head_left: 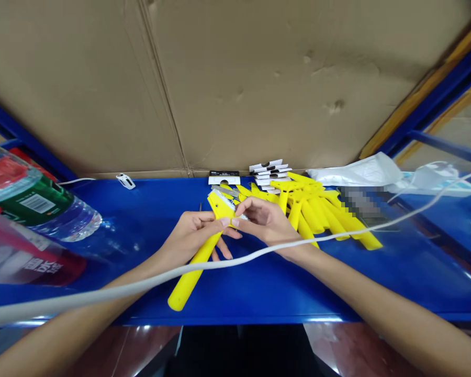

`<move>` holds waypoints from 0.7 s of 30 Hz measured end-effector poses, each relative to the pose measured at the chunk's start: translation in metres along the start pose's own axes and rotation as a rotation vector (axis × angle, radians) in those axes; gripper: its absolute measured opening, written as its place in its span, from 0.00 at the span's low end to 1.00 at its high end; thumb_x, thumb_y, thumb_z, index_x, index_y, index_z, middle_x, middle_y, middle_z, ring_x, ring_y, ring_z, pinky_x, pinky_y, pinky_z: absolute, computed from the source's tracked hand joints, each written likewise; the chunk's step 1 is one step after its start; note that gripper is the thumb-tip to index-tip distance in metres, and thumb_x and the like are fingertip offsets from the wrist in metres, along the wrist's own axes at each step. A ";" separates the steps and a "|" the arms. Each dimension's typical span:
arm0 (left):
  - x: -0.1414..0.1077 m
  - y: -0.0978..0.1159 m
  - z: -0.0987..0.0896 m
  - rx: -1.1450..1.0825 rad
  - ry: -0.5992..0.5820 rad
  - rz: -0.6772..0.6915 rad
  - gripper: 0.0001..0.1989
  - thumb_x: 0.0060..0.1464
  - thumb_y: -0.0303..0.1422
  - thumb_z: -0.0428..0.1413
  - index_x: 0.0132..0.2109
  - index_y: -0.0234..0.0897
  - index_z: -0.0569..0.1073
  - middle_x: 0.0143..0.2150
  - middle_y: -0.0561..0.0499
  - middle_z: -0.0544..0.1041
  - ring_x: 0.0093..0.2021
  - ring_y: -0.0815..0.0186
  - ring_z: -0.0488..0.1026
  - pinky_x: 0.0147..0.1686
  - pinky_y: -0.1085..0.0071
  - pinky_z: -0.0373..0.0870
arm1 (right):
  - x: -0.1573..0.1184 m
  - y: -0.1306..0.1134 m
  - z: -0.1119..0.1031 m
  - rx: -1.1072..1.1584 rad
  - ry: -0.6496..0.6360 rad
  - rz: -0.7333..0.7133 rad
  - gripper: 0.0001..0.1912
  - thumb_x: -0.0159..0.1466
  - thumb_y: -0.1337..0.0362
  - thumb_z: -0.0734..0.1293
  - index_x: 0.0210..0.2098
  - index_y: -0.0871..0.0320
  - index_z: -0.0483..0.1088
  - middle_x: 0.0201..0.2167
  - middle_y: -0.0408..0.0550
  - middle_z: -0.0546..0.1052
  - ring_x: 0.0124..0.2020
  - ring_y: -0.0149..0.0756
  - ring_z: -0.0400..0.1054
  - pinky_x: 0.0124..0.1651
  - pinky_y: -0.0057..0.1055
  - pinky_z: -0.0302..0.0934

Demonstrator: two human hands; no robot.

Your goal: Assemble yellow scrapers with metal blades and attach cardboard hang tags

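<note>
Together, the left hand [198, 230] and the right hand [265, 222] hold one yellow tool [192, 275]

The left thumb presses the tool where head meets handle, its fingers passing behind; the right thumb and bent fingers close on the head's right side, by a silvery strip [226, 198]. The tool sits over the blue table [267, 301]; whether its handle end touches the surface, I cannot tell.

It should handle as light and stiff, probably moulded plastic, perhaps slick along the smooth, rounded handle. That handle looks the safest hold; the strip may be sharp, so fingertips do better on the flat yellow face.

Just beyond the tool lie thin grey and yellow pieces [230, 191] and a flat black-and-white sleeve [223, 179]. To its right, a heap of similar yellow tools [310, 207] shows long handles and flared heads, near stacked sleeves [270, 170] and a crinkly white packet [353, 173]. A smooth white cable [269, 252] crosses in front of it. Well left of it stands a clear plastic bottle [43, 204]; creased cardboard [259, 104] rises behind.
</note>
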State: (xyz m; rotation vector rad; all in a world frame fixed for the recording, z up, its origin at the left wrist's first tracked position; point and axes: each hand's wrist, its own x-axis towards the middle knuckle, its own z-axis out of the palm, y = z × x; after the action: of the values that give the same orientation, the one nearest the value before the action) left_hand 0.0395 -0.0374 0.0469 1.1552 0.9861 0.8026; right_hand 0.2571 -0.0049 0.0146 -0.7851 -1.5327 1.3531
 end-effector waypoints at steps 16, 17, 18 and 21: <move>0.027 -0.008 0.073 -0.338 0.230 -0.091 0.09 0.70 0.32 0.64 0.44 0.29 0.85 0.43 0.40 0.87 0.32 0.67 0.80 0.27 0.76 0.80 | 0.029 0.009 -0.085 -0.815 -0.053 -0.205 0.09 0.60 0.74 0.71 0.37 0.56 0.77 0.47 0.54 0.81 0.53 0.52 0.76 0.61 0.51 0.69; 0.027 -0.011 0.073 -0.328 0.239 -0.069 0.10 0.68 0.34 0.66 0.42 0.29 0.85 0.41 0.41 0.87 0.31 0.68 0.79 0.28 0.75 0.79 | 0.026 0.010 -0.087 -0.882 -0.081 -0.217 0.10 0.59 0.75 0.71 0.38 0.56 0.77 0.49 0.55 0.80 0.55 0.53 0.75 0.63 0.52 0.68; 0.028 -0.014 0.071 -0.317 0.251 -0.048 0.11 0.66 0.36 0.68 0.41 0.30 0.85 0.40 0.42 0.86 0.31 0.68 0.78 0.27 0.75 0.79 | 0.023 0.010 -0.088 -0.947 -0.104 -0.231 0.09 0.61 0.74 0.71 0.39 0.57 0.78 0.51 0.56 0.80 0.57 0.54 0.75 0.64 0.52 0.68; 0.033 -0.022 0.055 -0.278 0.282 -0.006 0.16 0.59 0.42 0.73 0.38 0.30 0.84 0.37 0.43 0.85 0.28 0.68 0.75 0.26 0.75 0.77 | 0.016 0.009 -0.086 -1.047 -0.163 -0.236 0.03 0.67 0.68 0.73 0.40 0.57 0.81 0.54 0.58 0.78 0.59 0.55 0.74 0.67 0.54 0.68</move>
State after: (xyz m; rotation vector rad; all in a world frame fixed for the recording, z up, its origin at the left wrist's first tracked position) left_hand 0.1034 -0.0327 0.0248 0.8134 1.0672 1.0816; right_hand 0.3294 0.0446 0.0071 -1.0592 -2.3937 0.3646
